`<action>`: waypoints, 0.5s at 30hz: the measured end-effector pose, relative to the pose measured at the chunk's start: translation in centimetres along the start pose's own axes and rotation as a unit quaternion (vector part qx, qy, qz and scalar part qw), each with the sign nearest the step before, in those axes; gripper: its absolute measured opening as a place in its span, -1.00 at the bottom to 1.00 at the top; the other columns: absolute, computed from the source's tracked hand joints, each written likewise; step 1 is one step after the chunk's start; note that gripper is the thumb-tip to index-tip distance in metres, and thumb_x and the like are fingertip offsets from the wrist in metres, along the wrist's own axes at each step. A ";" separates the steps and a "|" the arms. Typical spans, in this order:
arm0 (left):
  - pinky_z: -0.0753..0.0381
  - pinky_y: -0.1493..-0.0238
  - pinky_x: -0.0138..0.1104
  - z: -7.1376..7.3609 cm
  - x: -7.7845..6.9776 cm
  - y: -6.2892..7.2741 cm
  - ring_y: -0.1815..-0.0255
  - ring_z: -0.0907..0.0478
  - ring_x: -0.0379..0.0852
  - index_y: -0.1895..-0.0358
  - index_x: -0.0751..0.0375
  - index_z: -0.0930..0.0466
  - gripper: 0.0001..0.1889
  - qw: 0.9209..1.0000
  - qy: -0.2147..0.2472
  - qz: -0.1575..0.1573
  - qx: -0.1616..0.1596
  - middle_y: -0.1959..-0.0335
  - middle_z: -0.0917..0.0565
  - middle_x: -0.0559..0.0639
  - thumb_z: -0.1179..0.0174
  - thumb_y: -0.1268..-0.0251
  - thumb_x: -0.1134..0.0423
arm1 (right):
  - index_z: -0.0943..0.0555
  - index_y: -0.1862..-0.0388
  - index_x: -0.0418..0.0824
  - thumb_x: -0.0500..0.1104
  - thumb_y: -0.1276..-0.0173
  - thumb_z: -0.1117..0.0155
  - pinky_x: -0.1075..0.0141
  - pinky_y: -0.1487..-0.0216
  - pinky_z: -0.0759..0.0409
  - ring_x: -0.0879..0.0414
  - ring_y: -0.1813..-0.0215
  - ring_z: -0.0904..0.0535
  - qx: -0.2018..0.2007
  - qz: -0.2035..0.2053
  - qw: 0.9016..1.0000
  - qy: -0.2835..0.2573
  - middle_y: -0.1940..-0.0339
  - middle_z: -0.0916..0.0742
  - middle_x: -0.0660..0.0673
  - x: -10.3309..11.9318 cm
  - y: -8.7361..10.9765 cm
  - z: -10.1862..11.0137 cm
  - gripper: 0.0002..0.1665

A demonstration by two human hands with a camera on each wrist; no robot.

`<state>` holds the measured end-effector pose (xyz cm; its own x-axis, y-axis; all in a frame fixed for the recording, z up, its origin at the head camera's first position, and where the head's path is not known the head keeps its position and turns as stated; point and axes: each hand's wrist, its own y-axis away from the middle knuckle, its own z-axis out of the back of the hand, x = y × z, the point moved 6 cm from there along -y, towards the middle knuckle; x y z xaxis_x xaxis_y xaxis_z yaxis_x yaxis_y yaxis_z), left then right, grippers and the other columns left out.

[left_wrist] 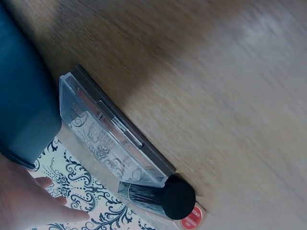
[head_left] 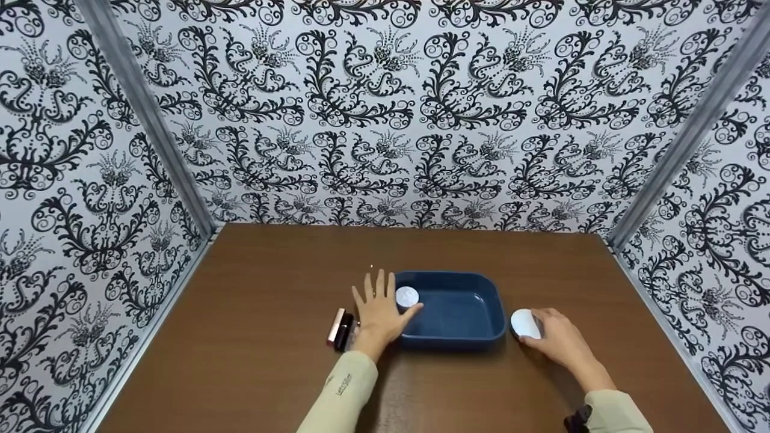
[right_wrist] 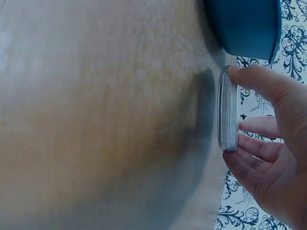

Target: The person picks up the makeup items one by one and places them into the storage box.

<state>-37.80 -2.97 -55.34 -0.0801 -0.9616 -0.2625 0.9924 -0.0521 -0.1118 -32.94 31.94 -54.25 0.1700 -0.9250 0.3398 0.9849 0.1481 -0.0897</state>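
My right hand (head_left: 562, 340) grips a round, flat compact (head_left: 524, 324) with a white top, thumb at one edge and fingers at the other. In the right wrist view the compact (right_wrist: 228, 110) is edge-on, with a shadow beneath it on the tabletop. My left hand (head_left: 380, 316) has its fingers straight and spread, and overlaps the left rim of a blue rectangular bin (head_left: 457, 310). Inside that bin, at its left end, lies a small round white-topped item (head_left: 407, 296).
Left of the bin stand a clear-lidded palette case (left_wrist: 110, 134), a black-capped bottle (left_wrist: 178, 197) and a tube with a red label (left_wrist: 193, 218). The brown table (head_left: 271, 288) meets patterned walls (head_left: 385, 120) at the back and sides.
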 end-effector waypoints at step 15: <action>0.16 -0.56 0.29 -0.3 0.1 -0.2 -0.67 0.16 0.23 -0.62 0.02 0.04 0.09 1.000 -0.012 -0.002 -0.001 -0.66 0.03 0.07 0.12 -0.16 -0.61 | -0.52 -0.19 -0.55 -0.04 -0.13 -0.52 -0.23 -0.08 -0.57 -0.37 -0.06 -0.60 -0.055 0.033 0.998 -0.008 -0.09 -0.64 -0.51 1.7 -1.2 3.3 -0.21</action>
<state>-38.03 -2.95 -55.67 -0.0813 -0.9676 -0.2388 0.9918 -0.0549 -0.1155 -33.71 31.37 -50.45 0.2366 -0.9088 0.3437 0.9619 0.1693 -0.2145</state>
